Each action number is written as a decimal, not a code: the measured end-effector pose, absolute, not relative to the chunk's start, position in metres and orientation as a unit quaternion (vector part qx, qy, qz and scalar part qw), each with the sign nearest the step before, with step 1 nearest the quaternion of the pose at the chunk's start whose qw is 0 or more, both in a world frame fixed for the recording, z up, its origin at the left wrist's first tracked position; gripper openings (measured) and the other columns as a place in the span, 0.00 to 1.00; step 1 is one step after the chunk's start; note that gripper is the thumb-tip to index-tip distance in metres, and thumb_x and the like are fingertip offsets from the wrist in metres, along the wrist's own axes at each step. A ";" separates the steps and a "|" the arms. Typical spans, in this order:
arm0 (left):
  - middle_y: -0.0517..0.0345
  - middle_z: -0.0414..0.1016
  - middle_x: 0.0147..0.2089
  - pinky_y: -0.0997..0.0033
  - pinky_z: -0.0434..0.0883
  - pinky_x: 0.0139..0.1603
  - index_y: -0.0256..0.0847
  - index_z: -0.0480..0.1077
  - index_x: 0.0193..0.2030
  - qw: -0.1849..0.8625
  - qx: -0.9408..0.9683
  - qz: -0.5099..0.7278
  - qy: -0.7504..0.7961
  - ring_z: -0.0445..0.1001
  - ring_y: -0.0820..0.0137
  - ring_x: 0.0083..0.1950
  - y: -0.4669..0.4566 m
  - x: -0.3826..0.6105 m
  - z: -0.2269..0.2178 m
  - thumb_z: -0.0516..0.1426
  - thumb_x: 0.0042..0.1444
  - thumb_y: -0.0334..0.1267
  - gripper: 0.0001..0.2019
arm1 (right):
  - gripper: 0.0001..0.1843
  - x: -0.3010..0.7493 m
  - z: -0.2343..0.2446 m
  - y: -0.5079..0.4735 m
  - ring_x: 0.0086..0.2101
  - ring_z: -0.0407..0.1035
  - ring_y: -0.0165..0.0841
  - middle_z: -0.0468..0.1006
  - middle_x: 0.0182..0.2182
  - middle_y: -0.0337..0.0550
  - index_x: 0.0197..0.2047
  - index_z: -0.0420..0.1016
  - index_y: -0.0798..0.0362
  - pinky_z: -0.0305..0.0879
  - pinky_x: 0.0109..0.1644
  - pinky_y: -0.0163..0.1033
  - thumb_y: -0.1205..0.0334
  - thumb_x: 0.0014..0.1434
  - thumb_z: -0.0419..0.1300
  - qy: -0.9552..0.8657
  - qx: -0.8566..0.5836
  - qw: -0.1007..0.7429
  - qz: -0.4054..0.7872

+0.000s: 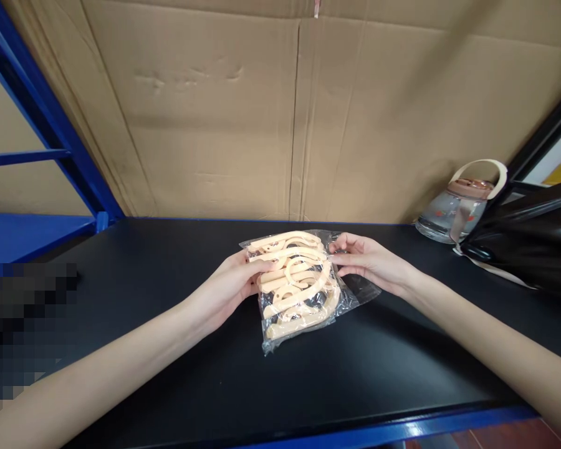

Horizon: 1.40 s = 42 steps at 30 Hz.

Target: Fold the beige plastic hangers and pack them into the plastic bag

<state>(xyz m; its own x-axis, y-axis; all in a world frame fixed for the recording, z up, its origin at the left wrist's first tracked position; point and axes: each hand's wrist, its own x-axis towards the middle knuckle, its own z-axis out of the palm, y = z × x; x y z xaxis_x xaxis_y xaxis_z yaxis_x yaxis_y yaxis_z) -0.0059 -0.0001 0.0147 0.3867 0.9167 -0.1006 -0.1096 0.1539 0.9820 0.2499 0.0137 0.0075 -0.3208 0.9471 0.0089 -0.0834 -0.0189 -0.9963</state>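
A clear plastic bag (pixel 350 300) holds several cream folding hangers (pixel 299 304), stacked with their curved arms and hooks visible through the film. My left hand (pixel 240 274) grips the bag's left side, its thumb on top and the other fingers partly hidden beneath. At the right side, my right hand (pixel 367 259) has its bent fingers on the loose film, beside the hangers' ends. The bag is tilted a little over the black tabletop (pixel 168 380); I cannot tell whether its lower edge touches.
A clear water bottle (pixel 453 212) with a pinkish lid, carry handle and strap stands at the back right. Next to it lies a shiny black bag (pixel 537 237). Cardboard (pixel 215 125) lines the back, and a blue metal frame (pixel 56 118) rises at the left.
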 end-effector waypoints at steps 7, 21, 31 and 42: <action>0.48 0.73 0.57 0.65 0.74 0.49 0.40 0.65 0.59 0.622 0.549 0.405 0.384 0.75 0.61 0.52 0.002 -0.009 0.017 0.60 0.56 0.35 0.23 | 0.16 0.250 0.008 0.011 0.28 0.67 0.22 0.71 0.34 0.38 0.37 0.68 0.54 0.66 0.22 0.25 0.61 0.49 0.69 -0.572 -0.391 0.401 0.599; 0.50 0.73 0.58 0.62 0.72 0.53 0.42 0.66 0.57 0.611 0.603 0.377 0.347 0.73 0.60 0.56 0.003 -0.011 0.020 0.61 0.57 0.38 0.20 | 0.33 0.243 0.012 0.001 0.47 0.72 0.35 0.74 0.52 0.49 0.60 0.61 0.50 0.72 0.48 0.39 0.59 0.53 0.67 -0.611 -0.361 0.313 0.631; 0.49 0.77 0.51 0.60 0.73 0.52 0.41 0.73 0.51 0.653 0.620 0.197 0.389 0.76 0.59 0.51 0.018 -0.029 0.025 0.63 0.53 0.44 0.19 | 0.29 0.232 0.002 -0.001 0.49 0.72 0.36 0.71 0.56 0.49 0.59 0.63 0.49 0.73 0.50 0.40 0.60 0.56 0.65 -0.575 -0.372 0.350 0.640; 0.53 0.81 0.40 0.71 0.77 0.45 0.39 0.79 0.38 0.682 0.555 0.242 0.410 0.79 0.69 0.41 0.033 -0.037 0.018 0.64 0.52 0.40 0.09 | 0.25 0.230 -0.003 0.003 0.50 0.72 0.37 0.73 0.55 0.48 0.59 0.62 0.48 0.67 0.57 0.47 0.58 0.59 0.61 -0.529 -0.338 0.398 0.670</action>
